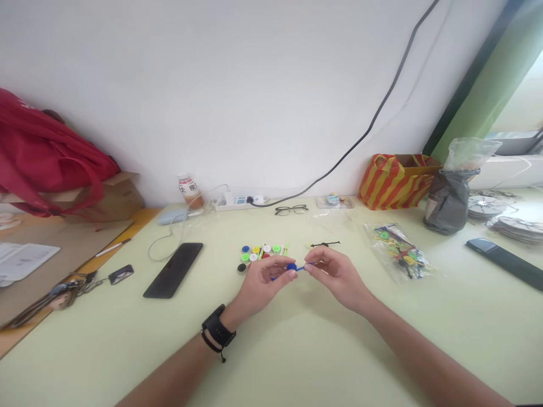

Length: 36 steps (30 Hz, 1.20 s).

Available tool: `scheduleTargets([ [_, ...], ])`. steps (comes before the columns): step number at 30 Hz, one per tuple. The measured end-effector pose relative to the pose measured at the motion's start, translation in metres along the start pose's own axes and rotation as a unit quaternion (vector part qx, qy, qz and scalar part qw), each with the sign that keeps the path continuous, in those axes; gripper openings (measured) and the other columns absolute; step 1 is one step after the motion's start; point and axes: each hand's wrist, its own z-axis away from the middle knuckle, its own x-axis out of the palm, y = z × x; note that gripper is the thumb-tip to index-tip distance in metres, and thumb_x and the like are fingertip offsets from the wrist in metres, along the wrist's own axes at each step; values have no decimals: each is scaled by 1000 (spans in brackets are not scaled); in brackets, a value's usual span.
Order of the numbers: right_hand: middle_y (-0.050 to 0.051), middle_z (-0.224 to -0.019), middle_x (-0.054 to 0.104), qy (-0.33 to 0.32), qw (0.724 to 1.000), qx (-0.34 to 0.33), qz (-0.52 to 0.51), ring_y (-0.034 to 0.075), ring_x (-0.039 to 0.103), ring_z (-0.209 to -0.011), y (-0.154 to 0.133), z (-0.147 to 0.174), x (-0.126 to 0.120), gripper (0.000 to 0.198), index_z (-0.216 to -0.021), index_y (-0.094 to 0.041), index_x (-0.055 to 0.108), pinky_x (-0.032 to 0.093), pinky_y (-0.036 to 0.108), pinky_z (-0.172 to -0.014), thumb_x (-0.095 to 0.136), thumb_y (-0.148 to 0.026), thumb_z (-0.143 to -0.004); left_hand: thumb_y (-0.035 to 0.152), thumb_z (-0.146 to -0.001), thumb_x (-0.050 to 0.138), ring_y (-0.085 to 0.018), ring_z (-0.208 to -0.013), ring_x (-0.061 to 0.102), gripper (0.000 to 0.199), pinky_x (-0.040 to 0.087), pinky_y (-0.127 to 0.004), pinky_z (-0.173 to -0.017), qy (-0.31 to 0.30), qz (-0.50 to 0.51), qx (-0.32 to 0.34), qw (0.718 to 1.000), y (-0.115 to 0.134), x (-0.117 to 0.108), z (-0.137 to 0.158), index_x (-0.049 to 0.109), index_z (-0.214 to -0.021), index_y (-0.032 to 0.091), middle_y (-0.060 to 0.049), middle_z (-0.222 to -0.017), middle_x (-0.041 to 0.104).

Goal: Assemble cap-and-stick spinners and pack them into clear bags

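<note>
My left hand [263, 282] is closed on a small blue plastic disc [291, 267], pinched between thumb and fingers. A thin blue rod [300, 268] runs from the disc to my right hand [335, 274], whose thumb and fingertips pinch its end. Both hands are just above the table, close together; part of the blue piece is hidden by my left fingers. Just beyond my left hand lie several small discs [255, 250] in blue, yellow, green, white and black, with thin sticks beside them. A thin dark stick [324, 245] with a yellow end lies beyond my right hand.
A clear bag [401, 254] of similar coloured parts lies right. A black phone [173, 270] and keys [80, 285] are left. Glasses [291, 210], a power strip [240, 202], a bottle [190, 191] and a striped bag [394, 181] stand along the wall.
</note>
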Motion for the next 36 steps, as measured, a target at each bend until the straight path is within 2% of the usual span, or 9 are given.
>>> scheduleTargets([
  [6, 4, -95, 67, 8, 1000, -1, -20, 21, 67, -89, -3, 2, 4, 24, -100, -25, 65, 58, 37, -82, 74, -45, -90, 34, -86, 79, -23, -90, 75, 23, 65, -38, -87, -45, -36, 18, 998, -2, 3, 5, 79, -103, 19, -9, -103, 79],
  [10, 5, -101, 67, -9, 999, 15, -46, 21, 67, -92, -4, 6, 8, 34, -121, -27, 58, 59, 38, -84, 66, -49, -96, 33, -83, 82, -22, -85, 74, 21, 65, -38, -81, -28, -16, 17, 999, -4, 4, 5, 76, -96, 17, -9, -95, 78],
  [14, 8, -113, 70, -105, 986, 98, -84, 23, 69, -101, -7, 10, 14, 40, -135, -30, 50, 57, 45, -93, 50, -54, -103, 33, -81, 85, -24, -94, 76, 25, 65, -40, -86, 13, 62, 26, 998, -7, 2, 3, 68, -90, 17, -10, -100, 78],
  [16, 5, -103, 71, -147, 976, 113, -115, 22, 70, -99, -7, 10, 16, 41, -137, -30, 50, 55, 45, -95, 53, -53, -102, 32, -82, 84, -25, -98, 76, 24, 64, -41, -89, 30, 63, 44, 997, -8, 0, 2, 66, -90, 18, -10, -101, 77],
  [20, -3, -76, 59, -91, 985, 88, -118, 18, 62, -77, -6, 5, 12, 37, -125, -28, 56, 53, 36, -79, 61, -52, -98, 27, -84, 82, -26, -103, 76, 18, 62, -42, -94, 44, -12, 79, 996, -8, -2, 3, 69, -93, 19, -9, -101, 78],
  [22, -4, -75, 56, -61, 989, 79, -106, 18, 58, -76, -6, 3, 7, 35, -121, -28, 57, 49, 33, -75, 63, -51, -96, 26, -85, 80, -27, -105, 76, 14, 62, -41, -93, 41, -70, 98, 992, -8, -2, 5, 69, -91, 20, -9, -100, 78],
  [27, -3, -76, 55, -51, 993, 73, -77, 18, 55, -76, -7, 1, 2, 35, -120, -27, 57, 47, 33, -73, 65, -50, -95, 22, -89, 75, -25, -104, 77, 5, 59, -38, -92, 27, -198, 165, 966, -8, 0, 8, 70, -90, 23, -4, -96, 80],
  [32, -3, -75, 54, -53, 994, 72, -65, 18, 53, -72, -6, 2, 4, 35, -117, -26, 59, 45, 32, -69, 64, -53, -95, 23, -89, 75, -22, -92, 78, 2, 60, -34, -86, 7, -222, 164, 961, -5, -4, 7, 73, -89, 23, -3, -92, 81],
  [36, -3, -75, 53, -56, 994, 69, -68, 17, 51, -72, -5, 2, 3, 33, -118, -26, 58, 44, 32, -70, 63, -50, -97, 23, -89, 76, -21, -89, 76, 5, 60, -33, -84, -9, -173, 145, 974, -3, -4, 5, 72, -88, 20, -6, -91, 79],
])
